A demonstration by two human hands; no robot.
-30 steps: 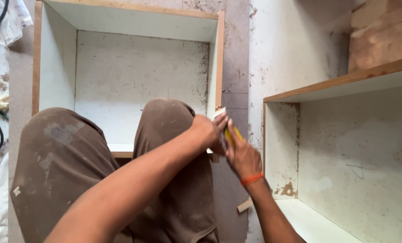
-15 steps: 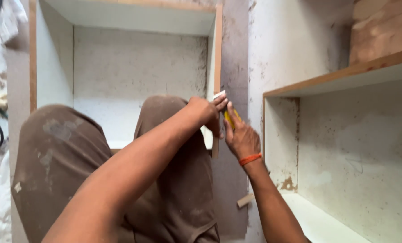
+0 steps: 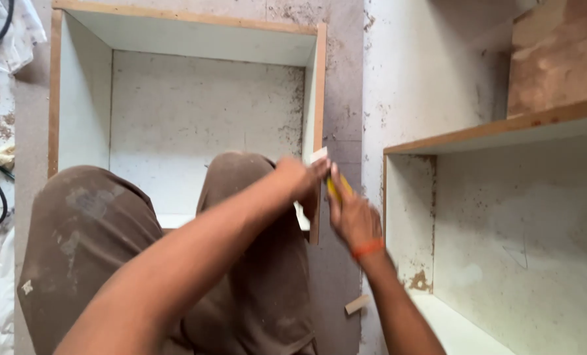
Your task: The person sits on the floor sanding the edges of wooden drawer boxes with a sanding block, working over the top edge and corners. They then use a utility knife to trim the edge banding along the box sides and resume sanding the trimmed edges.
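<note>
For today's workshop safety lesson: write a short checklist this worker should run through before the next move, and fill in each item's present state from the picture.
1. Left hand on the white strip: ok.
2. Right hand gripping the yellow tool: ok.
3. Tool tip visible: cannot tell, blurred.
4. Both hands at the cabinet's front edge: ok.
5. Knees apart from the tool: cannot tell.
6. Wood offcut lying close by: not ok.

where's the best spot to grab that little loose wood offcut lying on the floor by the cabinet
Pinch the small wood offcut across its narrow width near the middle, coming from above. It lies flat and slightly tilted on the grey floor, apart from the white cabinet side, so its long edges look free for fingers. Both hands are busy higher up.
</note>
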